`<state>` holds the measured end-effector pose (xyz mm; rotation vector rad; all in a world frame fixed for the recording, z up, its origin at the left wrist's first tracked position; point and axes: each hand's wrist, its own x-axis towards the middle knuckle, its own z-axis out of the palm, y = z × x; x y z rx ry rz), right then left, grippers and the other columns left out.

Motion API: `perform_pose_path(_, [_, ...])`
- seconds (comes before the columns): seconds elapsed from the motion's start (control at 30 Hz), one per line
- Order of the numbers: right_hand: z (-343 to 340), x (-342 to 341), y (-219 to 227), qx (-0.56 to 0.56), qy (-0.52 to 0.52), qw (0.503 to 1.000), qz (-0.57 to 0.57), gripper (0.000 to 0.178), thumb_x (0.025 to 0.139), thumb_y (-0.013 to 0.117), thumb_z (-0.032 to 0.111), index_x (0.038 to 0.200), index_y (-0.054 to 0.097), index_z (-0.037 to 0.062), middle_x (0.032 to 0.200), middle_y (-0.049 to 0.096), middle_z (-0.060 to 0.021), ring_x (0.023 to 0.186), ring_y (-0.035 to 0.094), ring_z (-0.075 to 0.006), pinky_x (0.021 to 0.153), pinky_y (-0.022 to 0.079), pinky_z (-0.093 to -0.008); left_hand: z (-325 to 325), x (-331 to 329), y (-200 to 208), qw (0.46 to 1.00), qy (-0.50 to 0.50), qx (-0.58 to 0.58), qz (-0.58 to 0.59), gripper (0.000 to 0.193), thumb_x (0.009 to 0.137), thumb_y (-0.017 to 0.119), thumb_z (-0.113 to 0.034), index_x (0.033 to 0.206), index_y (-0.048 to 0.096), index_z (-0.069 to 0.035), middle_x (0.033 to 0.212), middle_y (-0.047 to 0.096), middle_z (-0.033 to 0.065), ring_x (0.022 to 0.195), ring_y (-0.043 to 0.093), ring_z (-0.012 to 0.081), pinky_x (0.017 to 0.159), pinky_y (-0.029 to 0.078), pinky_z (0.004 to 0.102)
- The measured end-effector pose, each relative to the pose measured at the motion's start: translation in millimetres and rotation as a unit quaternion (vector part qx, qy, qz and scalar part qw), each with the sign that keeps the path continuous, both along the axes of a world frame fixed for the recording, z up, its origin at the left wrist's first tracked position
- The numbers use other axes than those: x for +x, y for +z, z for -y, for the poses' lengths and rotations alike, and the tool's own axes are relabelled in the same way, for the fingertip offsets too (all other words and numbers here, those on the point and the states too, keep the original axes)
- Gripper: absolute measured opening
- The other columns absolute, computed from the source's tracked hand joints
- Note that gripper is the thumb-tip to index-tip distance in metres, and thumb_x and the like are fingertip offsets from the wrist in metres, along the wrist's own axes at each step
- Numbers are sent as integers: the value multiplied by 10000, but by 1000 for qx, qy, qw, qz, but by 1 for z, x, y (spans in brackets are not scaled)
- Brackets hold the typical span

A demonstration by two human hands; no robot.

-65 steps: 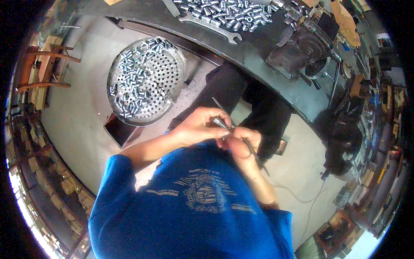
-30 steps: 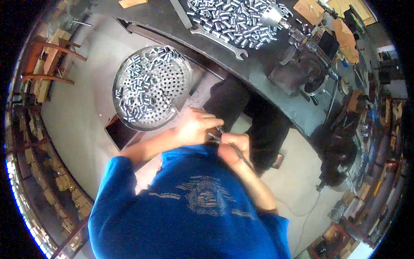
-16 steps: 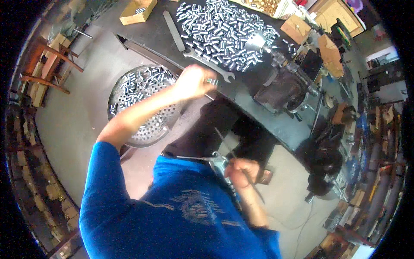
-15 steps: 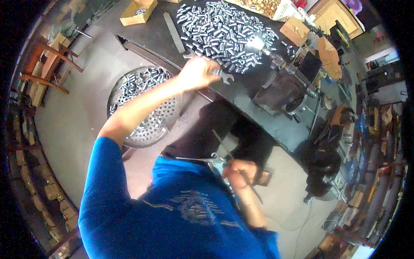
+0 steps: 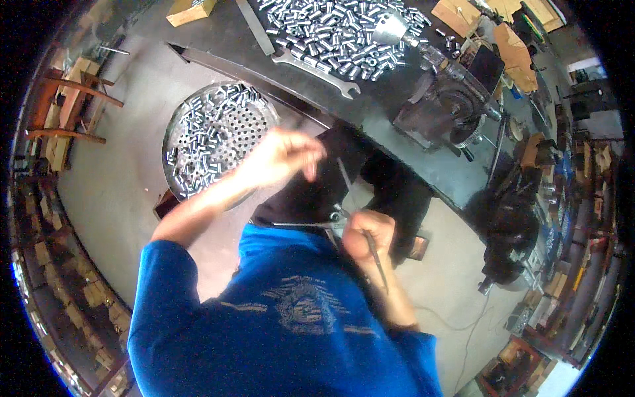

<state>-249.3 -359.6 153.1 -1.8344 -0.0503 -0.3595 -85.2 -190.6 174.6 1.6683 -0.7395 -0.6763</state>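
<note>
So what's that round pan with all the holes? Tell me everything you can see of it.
It's a shallow round pan, silver-grey and metallic-looking, with a raised rim and many small round holes through its bottom. It lies face up beside the workbench, left of the person's legs. Short shiny metal pieces are scattered over its left and upper parts, leaving much of the right bare. The left forearm hides part of its lower edge; what supports it isn't clear.
</note>
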Motion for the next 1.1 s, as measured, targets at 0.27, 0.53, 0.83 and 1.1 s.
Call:
perform_pose_path(0.27, [-20, 12, 13, 37, 22, 999, -10, 297, 807, 597, 168, 574, 473, 31, 595, 560, -81, 537, 565, -190, 485, 434, -281, 11, -68, -22, 970, -1, -69, -233, 177, 880, 548, -108, 880, 620, 53, 685, 603, 54, 557, 568, 106, 499, 463, 237])
perform_pose_path(0.53, [-23, 5, 3, 337, 1, 928, -162, 281, 712, 506, -19, 475, 371, 51, 516, 496, -77, 432, 483, -136, 386, 370, -247, 7, -76, -26, 931, 17, -173, -322, 112, 836, 576, -58, 859, 623, 40, 673, 608, 57, 577, 570, 98, 519, 455, 224])
perform_pose_path(0.83, [-15, -4, -1, 379, -29, 908, -176, 269, 651, 453, -36, 452, 301, 61, 476, 426, -79, 395, 451, -154, 351, 346, -273, -30, -30, -46, 959, 105, -160, -210, 108, 831, 583, -60, 872, 634, 25, 696, 627, 59, 640, 602, 117, 593, 491, 253])
perform_pose_path(1.1, [-7, -11, -7, 322, -66, 921, -208, 273, 664, 453, -66, 468, 313, 63, 475, 444, -86, 404, 485, -160, 357, 366, -267, -133, 115, -149, 882, 243, 355, 193, 324, 734, 649, -211, 1011, 616, -46, 871, 645, 153, 768, 638, 249, 708, 501, 341])
